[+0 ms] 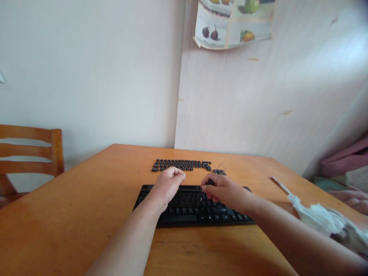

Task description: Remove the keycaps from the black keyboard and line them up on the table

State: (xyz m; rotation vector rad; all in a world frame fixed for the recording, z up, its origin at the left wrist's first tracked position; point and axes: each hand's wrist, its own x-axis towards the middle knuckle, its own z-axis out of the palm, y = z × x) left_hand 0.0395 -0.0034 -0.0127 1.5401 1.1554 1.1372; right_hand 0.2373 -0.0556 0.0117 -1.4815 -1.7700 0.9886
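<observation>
A black keyboard (178, 219) lies across the table in front of me, with some keycaps gone from its upper rows. My right hand (222, 190) is closed around the black handle of a wire keycap puller (211, 182). Thin wire shows at both ends of it, the lower end close above the keys. My left hand (169, 186) hovers over the keyboard's left part, its fingers curled together in a pinch; whatever they hold, if anything, is hidden. Beyond the keyboard, loose black keycaps (181, 165) stand in rows on the table.
The wooden table (86, 214) meets the wall at the back. A white plastic bag (316, 216) with a pale stick-like end lies at the right. A wooden chair (28, 153) stands at the left, and a fruit picture (235, 23) hangs on the wall.
</observation>
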